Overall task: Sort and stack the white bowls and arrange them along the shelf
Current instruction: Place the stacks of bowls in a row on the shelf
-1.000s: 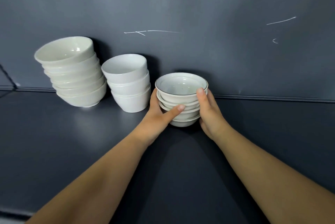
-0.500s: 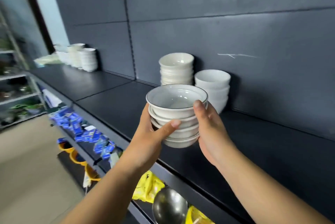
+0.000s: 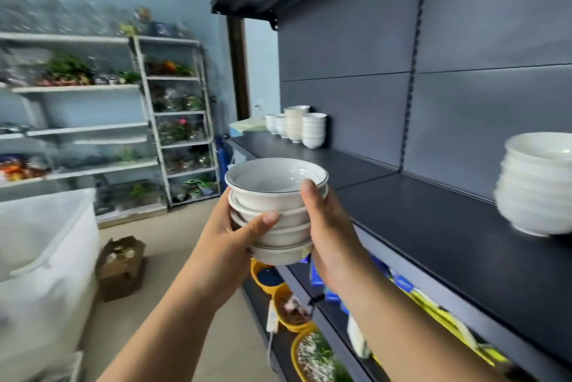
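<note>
Off the front edge of the dark shelf (image 3: 433,227), you hold a stack of rimmed white bowls (image 3: 275,214) in the air. Your left hand (image 3: 226,245) grips its left side, thumb across the front, and your right hand (image 3: 331,233) clasps the right side. Several far bowl stacks (image 3: 298,126) stand at the shelf's far end by the back panel. A blurred plain white stack (image 3: 538,183) stands on the shelf at the right.

Your stack of dark-rimmed white bowls (image 3: 275,211): nested upright, held in the air just off the dark shelf (image 3: 433,227). Plain white stack (image 3: 537,183): on shelf, right. Further stacks (image 3: 298,126): shelf's far end.
</note>
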### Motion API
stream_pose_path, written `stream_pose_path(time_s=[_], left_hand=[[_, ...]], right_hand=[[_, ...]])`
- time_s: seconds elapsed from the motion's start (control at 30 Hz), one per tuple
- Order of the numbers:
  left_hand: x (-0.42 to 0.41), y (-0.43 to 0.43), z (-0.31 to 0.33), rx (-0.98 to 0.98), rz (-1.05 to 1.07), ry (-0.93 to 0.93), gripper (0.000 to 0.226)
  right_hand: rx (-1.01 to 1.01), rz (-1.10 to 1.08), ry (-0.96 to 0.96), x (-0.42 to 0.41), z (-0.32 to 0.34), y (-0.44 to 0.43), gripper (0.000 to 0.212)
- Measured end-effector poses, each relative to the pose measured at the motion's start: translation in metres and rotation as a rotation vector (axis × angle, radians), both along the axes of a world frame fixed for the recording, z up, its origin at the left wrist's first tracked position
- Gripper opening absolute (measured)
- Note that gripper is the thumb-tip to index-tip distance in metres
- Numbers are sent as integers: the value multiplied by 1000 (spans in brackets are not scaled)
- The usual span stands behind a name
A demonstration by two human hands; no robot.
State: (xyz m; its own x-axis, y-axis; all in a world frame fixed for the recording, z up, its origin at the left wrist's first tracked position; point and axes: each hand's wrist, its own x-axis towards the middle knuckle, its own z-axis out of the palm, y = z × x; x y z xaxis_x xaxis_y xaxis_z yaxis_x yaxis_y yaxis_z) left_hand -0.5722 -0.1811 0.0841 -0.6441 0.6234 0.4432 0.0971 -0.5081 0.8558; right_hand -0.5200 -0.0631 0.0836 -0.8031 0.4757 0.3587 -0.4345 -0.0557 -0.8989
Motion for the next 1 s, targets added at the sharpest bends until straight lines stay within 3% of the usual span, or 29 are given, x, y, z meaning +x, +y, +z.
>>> stream_pose_path(time_s=[0.1,0.23,0.43,0.77,1.0], left_hand=[[-47,-43,-1,11,63,-3,95],[-98,-72,-2,-8,118,8,91],[-182,-73,-13,12,155,-42,99],[-343,6,-13,-39,128,-57,96],[-444,56,-5,-46,107,-72,97]], right_hand=[[-23,80,-1,-54,-3,-39,58],[-78,148,16,-110,-4,-68,65],[-64,214,18,-194,-10,-66,42],[-153,200,-31,-353,-14,12,62],[-105,146,-51,-454,-9,63,55]])
